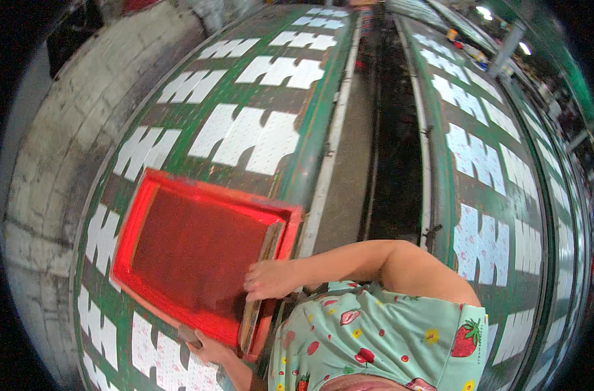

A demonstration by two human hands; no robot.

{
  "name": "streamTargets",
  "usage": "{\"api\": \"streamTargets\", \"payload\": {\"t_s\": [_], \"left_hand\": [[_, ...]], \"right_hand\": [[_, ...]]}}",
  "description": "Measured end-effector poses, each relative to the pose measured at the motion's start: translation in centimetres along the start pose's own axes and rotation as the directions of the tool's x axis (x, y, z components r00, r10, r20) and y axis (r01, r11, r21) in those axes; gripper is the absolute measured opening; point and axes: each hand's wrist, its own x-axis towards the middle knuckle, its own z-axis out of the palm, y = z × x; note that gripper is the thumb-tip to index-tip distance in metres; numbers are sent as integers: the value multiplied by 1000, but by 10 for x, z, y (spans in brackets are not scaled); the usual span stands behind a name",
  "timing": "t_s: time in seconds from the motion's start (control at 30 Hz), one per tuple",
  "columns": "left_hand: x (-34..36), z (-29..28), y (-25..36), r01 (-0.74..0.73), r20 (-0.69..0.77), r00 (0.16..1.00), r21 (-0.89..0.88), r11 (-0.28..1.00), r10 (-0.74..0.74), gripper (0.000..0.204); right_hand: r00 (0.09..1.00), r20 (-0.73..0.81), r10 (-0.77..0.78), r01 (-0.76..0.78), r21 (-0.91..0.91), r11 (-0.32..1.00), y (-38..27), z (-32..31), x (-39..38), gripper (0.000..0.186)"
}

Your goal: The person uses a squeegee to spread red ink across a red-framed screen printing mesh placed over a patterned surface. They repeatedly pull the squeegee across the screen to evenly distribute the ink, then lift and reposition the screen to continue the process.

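Observation:
A red screen-printing frame (206, 187) lies over the green printing table at the lower left, its dark red mesh (199, 251) inside the raised walls. Along the right inner wall stands a long squeegee (269, 244) with a worn, wooden-looking edge. My right hand (269, 280) is closed round the middle of this squeegee, the arm reaching in from the right. At the frame's near edge, my left hand (209, 348) grips the rim; some of its fingers are hidden. Beside it, white fabric pieces with small pink prints (179, 362) lie partly under the frame.
The green table (199, 150) carries rows of white cut fabric pieces (251, 137) running far ahead. A dark aisle (349, 163) with pale rails separates it from a second table with printed pieces (479, 241) on the right. A rough block wall (56, 163) borders the left.

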Motion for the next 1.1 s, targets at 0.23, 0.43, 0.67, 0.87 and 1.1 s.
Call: {"api": "streamTargets", "payload": {"t_s": [0.23,0.43,0.67,0.87,1.1], "left_hand": [[18,15,-29,-148,-72,987,-15,989,147,74],[19,21,-36,-126,-62,991,-130,984,118,70],[15,18,-26,-96,-32,995,-380,920,90,62],[22,29,-36,-520,-90,836,189,833,542,54],[-18,10,-21,-136,-63,991,-391,910,121,46]], "right_hand": [[922,333,199,-189,-63,980,-6,-11,59,14],[880,406,247,-227,-98,969,-30,-11,40,14],[955,227,192,-166,-132,977,-36,15,11,15],[974,112,195,-182,-113,977,-19,28,20,15],[997,-34,72,-73,-43,996,41,34,92,21]]}}
